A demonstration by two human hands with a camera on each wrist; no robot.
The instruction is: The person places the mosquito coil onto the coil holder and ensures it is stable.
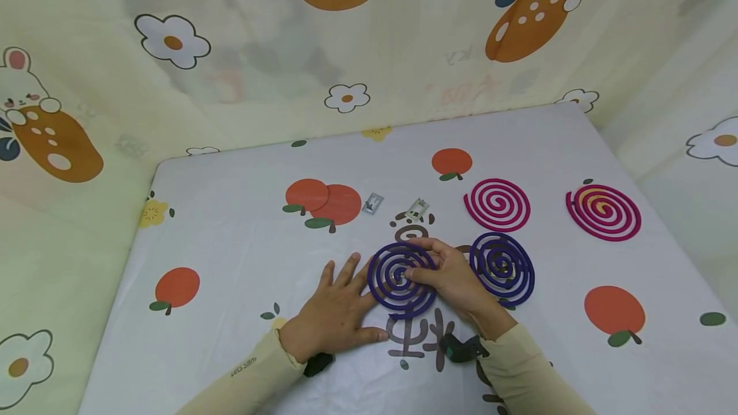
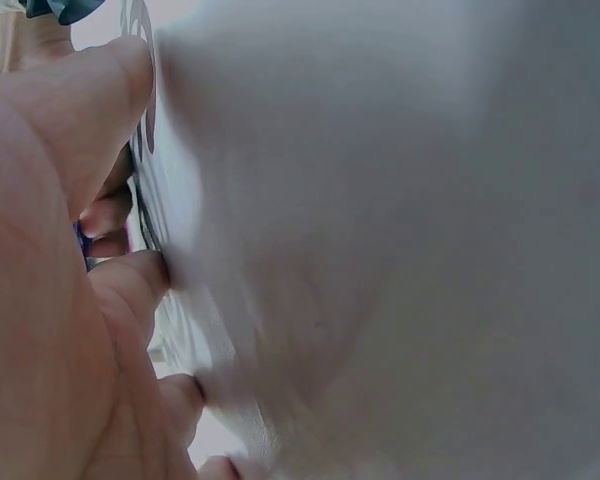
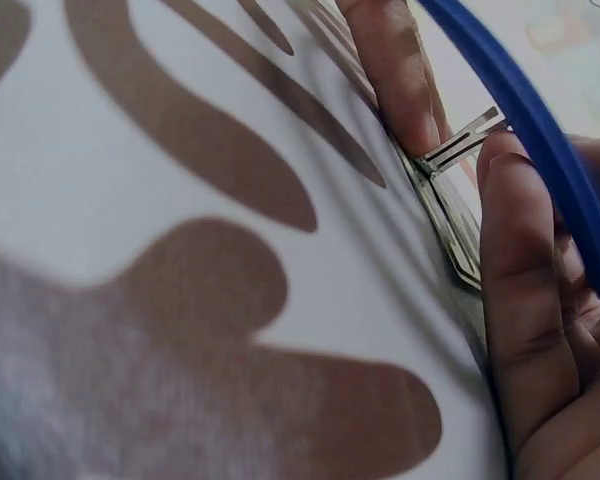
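My right hand (image 1: 458,280) pinches a dark blue mosquito coil (image 3: 535,120) between thumb and fingers, and the coil is held tilted over the table. Beneath it lies a thin metal coil stand (image 3: 450,225) with its slotted prong (image 3: 467,140) bent upward near the fingertips. My left hand (image 1: 334,316) rests palm down with spread fingers. One of its fingertips reaches under the coil, and in the right wrist view a fingertip presses at the stand's edge. In the left wrist view the fingertips (image 2: 152,270) touch the tablecloth.
Another dark blue coil (image 1: 477,268) lies right of my right hand. Two magenta coils, one nearer (image 1: 469,213) and one farther right (image 1: 634,216), lie behind. Two small metal stands (image 1: 373,203) (image 1: 417,209) lie beyond the hands. A patterned curtain (image 1: 259,101) borders the table's back.
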